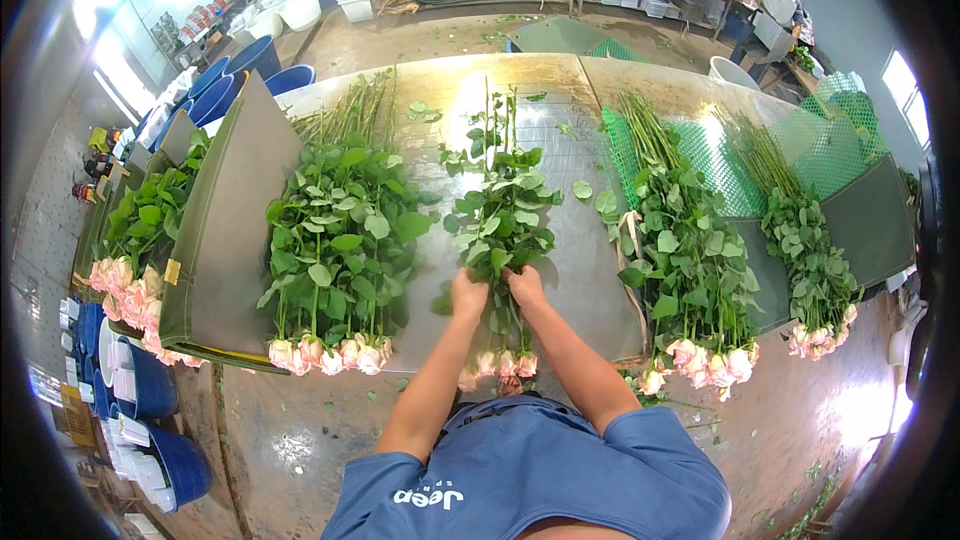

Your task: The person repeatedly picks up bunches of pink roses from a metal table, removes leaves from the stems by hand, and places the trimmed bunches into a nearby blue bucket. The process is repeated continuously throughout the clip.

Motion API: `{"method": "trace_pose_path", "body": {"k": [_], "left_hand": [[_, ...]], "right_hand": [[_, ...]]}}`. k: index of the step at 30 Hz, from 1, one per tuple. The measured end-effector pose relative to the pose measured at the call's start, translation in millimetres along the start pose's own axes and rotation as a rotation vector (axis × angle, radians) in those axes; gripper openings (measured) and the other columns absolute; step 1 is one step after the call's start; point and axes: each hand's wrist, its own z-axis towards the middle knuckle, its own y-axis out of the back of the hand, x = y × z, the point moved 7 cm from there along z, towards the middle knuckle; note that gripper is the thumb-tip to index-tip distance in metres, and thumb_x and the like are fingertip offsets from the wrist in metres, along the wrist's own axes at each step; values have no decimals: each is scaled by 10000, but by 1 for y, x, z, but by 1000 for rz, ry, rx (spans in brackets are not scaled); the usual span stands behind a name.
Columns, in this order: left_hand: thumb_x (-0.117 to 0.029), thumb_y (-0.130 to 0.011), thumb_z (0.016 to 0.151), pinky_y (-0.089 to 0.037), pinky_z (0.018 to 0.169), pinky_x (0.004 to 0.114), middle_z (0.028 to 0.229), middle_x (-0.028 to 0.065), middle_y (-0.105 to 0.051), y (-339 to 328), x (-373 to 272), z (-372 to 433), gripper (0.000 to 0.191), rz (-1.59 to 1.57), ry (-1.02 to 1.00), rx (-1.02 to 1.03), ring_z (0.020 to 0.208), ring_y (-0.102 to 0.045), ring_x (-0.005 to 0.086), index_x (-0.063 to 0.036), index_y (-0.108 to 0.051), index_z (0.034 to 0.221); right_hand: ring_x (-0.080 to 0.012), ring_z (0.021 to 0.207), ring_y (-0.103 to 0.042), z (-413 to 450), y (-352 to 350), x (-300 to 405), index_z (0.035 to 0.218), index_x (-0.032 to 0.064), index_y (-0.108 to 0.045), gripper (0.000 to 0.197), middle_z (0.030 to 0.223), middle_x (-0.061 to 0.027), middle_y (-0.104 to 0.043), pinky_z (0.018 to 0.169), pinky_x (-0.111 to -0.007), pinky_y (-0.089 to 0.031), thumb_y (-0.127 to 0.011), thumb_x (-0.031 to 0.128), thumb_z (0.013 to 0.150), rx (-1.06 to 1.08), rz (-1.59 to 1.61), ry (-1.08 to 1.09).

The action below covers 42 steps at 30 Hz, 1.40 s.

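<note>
A small bunch of pale pink roses lies lengthwise on a metal-topped table, blooms toward my body and bare stems pointing away. My left hand grips the bunch from its left side, low on the leafy stems. From the other side my right hand holds the same stems, its fingers partly hidden by leaves. To the left rests a larger pile of pink roses, heads over the near edge. Another rose bunch lies to the right on green plastic mesh.
A further rose bunch lies at the far right. An upright grey panel stands on the left, with more roses beyond it. Blue buckets stand on the floor at lower left. A person stands at the back right.
</note>
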Motion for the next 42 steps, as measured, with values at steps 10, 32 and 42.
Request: {"method": "trace_pose_path", "body": {"k": [10, 32, 42], "left_hand": [[-33, -597, 804, -364, 477, 284, 763, 53, -546, -2, 14, 1, 227, -256, 216, 167, 567, -460, 125, -29, -516, 1015], [-134, -608, 850, -479, 639, 314, 960, 119, -614, 201, -24, 69, 392, -106, 4, -25, 794, -587, 187, 32, -489, 1185], [-80, -560, 855, -522, 607, 330, 1052, 141, -591, 190, -8, 66, 407, 26, 52, 58, 882, -606, 216, 61, -469, 1226]], "right_hand": [[-165, 761, -555, -4, 1, 6, 993, -55, -580, 328, 896, -94, -610, 653, -321, -452, -665, 218, 831, 75, -40, -109], [-95, 692, -499, -7, 5, 19, 914, 20, -633, 218, 776, -6, -593, 630, -272, -420, -619, 231, 864, 34, -145, 48], [-95, 766, -595, -30, 34, 123, 1077, 14, -625, 319, 872, -24, -645, 713, -225, -480, -601, 274, 892, 295, 250, -1]]}}
